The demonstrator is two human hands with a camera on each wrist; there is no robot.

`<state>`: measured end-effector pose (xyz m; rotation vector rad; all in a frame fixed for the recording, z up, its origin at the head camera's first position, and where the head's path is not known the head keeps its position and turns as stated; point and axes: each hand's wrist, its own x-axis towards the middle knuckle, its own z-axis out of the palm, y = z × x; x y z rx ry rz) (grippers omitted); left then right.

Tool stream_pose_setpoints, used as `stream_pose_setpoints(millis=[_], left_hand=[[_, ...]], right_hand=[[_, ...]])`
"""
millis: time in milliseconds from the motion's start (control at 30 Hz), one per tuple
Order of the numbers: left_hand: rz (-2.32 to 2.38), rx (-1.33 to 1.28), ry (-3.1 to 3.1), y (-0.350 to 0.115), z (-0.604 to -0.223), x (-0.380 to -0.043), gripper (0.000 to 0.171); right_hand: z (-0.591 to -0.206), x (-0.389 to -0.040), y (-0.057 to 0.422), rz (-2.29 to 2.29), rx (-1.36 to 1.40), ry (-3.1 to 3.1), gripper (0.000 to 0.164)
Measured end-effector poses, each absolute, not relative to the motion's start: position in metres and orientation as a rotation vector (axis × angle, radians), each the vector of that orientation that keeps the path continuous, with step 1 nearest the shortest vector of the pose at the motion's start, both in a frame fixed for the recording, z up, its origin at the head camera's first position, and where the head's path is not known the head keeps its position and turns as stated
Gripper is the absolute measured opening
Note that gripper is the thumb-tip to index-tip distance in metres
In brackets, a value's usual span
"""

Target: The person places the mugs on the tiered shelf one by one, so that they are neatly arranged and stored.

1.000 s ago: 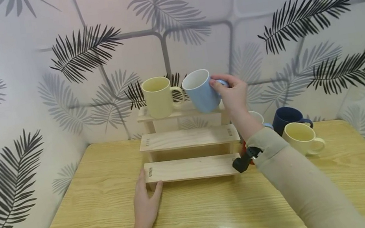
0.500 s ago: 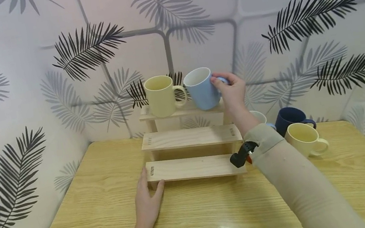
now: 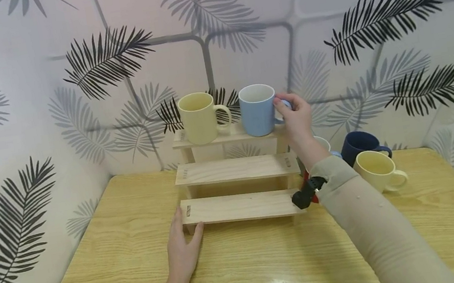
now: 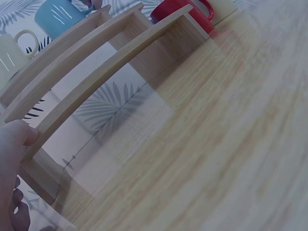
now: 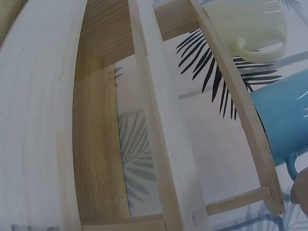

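Observation:
A light blue mug (image 3: 258, 111) with a white inside stands upright on the right part of the top tier of a three-tier wooden rack (image 3: 233, 170). My right hand (image 3: 297, 118) pinches its handle, thumb at the near side. To its left on the same tier stands a pale yellow mug (image 3: 198, 118), handle pointing right. My left hand (image 3: 182, 246) grips the left end of the lowest tier, its thumb (image 4: 30, 134) on the front edge in the left wrist view. The right wrist view shows the blue mug (image 5: 284, 118) at the tier's edge.
Right of the rack, a navy mug (image 3: 359, 146) and another yellow mug (image 3: 375, 168) stand on the wooden table (image 3: 112, 258). A white-and-blue mug (image 3: 322, 142) is partly behind my right forearm, and a red mug (image 4: 178, 10) sits by the rack. A leaf-patterned wall rises behind.
The light blue mug has gone from tilted to upright on the top tier and shifted right, away from the yellow mug, with my right hand on its handle. My left hand stays put.

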<state>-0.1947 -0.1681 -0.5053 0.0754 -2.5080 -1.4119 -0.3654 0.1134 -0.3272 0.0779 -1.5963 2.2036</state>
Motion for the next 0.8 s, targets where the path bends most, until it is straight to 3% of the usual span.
stream_pose_setpoints(millis=[500, 800], left_hand=[[-1.398, 0.059, -2.515, -0.169, -0.507, -0.196, 0.08], [-1.403, 0.058, -2.517, -0.169, -0.507, -0.195, 0.08]], right_hand=[[-0.336, -0.363, 0.119, 2.151, 0.132, -1.619, 0.002], [-0.34, -0.348, 0.143, 1.813, 0.262, -2.051, 0.044]])
